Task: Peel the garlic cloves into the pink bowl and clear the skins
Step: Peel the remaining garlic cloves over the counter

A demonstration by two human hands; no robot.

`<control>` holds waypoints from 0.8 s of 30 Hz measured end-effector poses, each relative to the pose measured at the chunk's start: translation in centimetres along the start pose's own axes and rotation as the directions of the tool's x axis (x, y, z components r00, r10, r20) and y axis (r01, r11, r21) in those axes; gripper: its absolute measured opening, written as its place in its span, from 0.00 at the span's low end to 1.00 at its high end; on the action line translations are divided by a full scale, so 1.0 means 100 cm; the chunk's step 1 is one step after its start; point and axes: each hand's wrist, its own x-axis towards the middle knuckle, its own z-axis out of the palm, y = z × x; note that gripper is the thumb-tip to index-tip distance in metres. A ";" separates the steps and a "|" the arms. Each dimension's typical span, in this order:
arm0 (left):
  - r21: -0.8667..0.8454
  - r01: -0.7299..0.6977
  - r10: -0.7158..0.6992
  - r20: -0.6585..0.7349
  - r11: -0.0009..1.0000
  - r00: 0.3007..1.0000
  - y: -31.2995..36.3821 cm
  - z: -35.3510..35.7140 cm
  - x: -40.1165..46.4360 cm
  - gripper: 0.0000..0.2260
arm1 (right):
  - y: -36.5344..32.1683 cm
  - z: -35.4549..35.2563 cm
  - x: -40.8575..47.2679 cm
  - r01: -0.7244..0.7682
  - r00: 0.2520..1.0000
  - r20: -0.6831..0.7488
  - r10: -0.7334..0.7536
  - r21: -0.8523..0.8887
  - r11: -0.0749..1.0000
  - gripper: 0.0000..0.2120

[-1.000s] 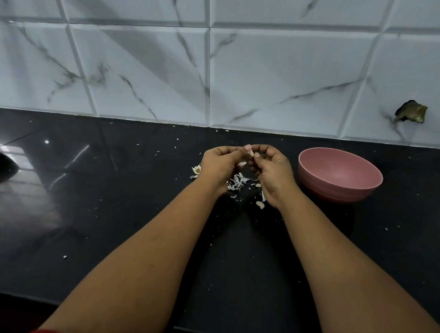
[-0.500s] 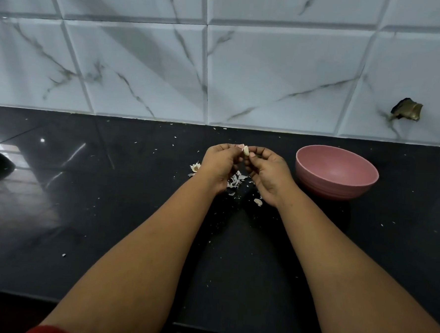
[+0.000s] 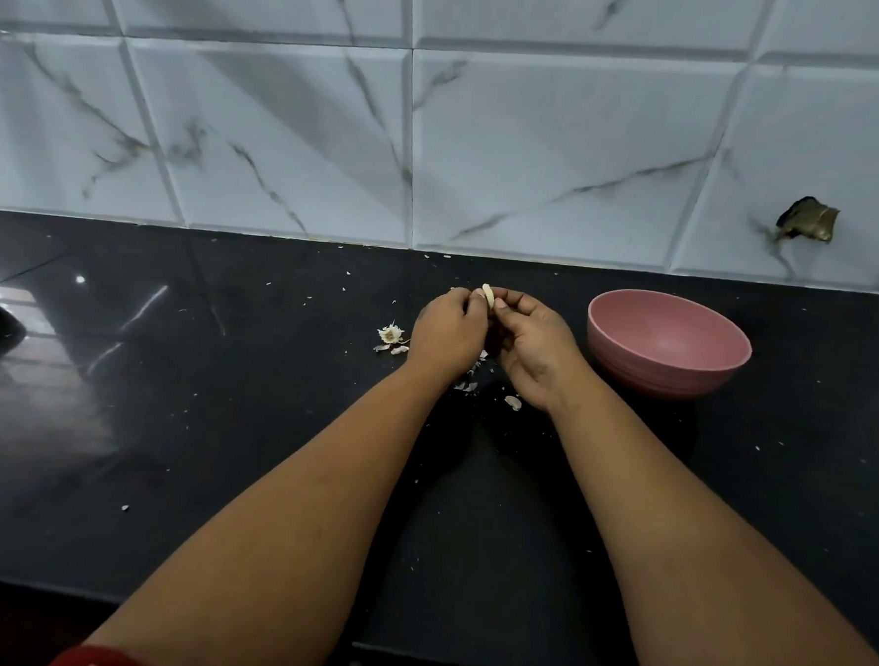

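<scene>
The marble-patterned tile wall (image 3: 541, 148) backs a black counter (image 3: 216, 422) that carries all task items. The pink bowl (image 3: 668, 341) stands upright on the counter, just beside the right hand (image 3: 532, 341) on its outer side and farther from the left hand (image 3: 448, 330); no cloves are visible inside it from this angle. Both hands meet above the counter, fingers curled, and pinch one garlic clove (image 3: 488, 295) between their fingertips. The clove's long axis stands roughly upright, tilted slightly away from the person. The clove appears largely bare, so the coming move is judged a short transfer rightward to the bowl; the right hand is nearer. The garlic root end (image 3: 390, 334) lies just left of the left hand. Loose skins (image 3: 513, 402) lie scattered under and around both hands, not yet cleared.
</scene>
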 end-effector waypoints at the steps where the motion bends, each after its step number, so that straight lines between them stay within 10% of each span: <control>1: 0.014 -0.003 0.003 -0.005 1.000 1.000 0.000 -0.001 0.000 0.16 | -0.001 0.000 0.000 -0.014 1.000 -0.009 0.014 0.030 0.999 0.10; 6: 0.128 0.027 -0.008 -0.153 0.991 0.988 -0.009 -0.013 0.006 0.17 | -0.003 -0.004 0.002 -0.051 0.995 -0.082 0.052 0.024 0.998 0.11; 12: 0.484 0.042 -0.082 0.063 0.874 0.995 -0.013 -0.008 0.004 0.04 | -0.004 -0.006 0.003 -0.043 0.993 -0.110 0.043 0.004 0.999 0.13; 24: -0.134 -0.154 0.155 -0.003 0.979 0.988 -0.007 -0.004 0.002 0.09 | -0.002 -0.006 0.004 -0.006 0.997 -0.072 0.007 0.014 1.000 0.11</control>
